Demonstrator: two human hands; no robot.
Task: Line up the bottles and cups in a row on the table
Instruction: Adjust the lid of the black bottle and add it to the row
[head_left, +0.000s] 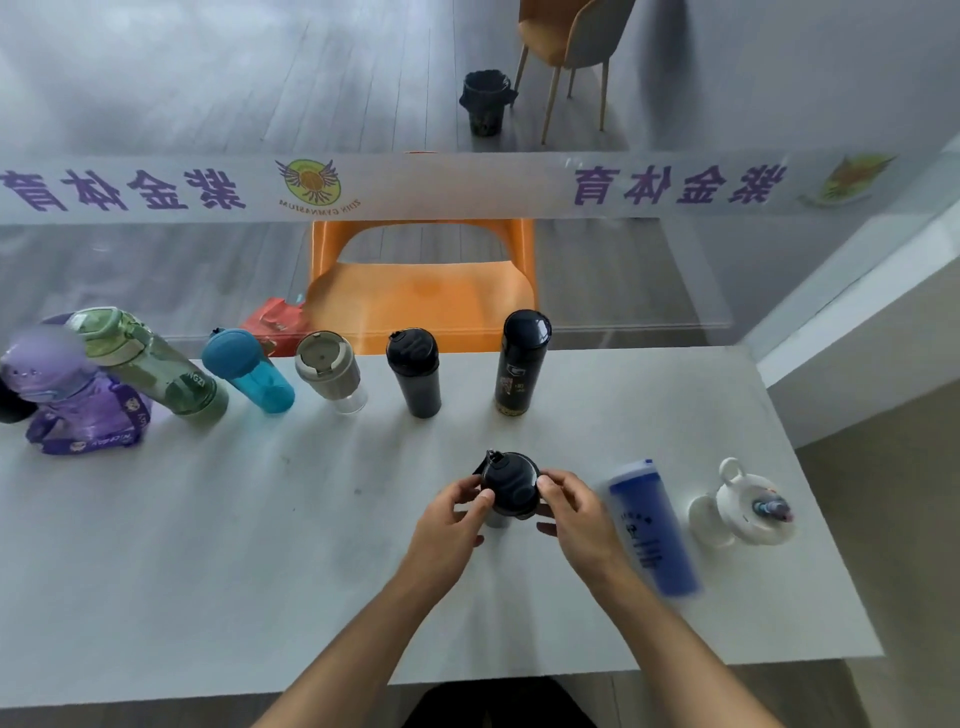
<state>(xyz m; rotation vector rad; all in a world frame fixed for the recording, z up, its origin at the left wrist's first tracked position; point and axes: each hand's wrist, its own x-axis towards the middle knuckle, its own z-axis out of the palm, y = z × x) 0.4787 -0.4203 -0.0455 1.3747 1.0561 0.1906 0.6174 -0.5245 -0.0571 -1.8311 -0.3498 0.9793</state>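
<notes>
Your left hand (453, 519) and right hand (574, 514) are both clamped on the black-lidded cup (508, 488), which stands on the table (260, 545) nearer you than the far-edge row ending in the tall black flask (521, 364). Just right of the cup stand a blue tumbler (652, 525) and a white bottle (743, 506)

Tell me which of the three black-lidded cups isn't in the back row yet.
The black cup held between the left hand and right hand, nearer the front edge. The short black tumbler and tall black flask already stand in the row.
</notes>
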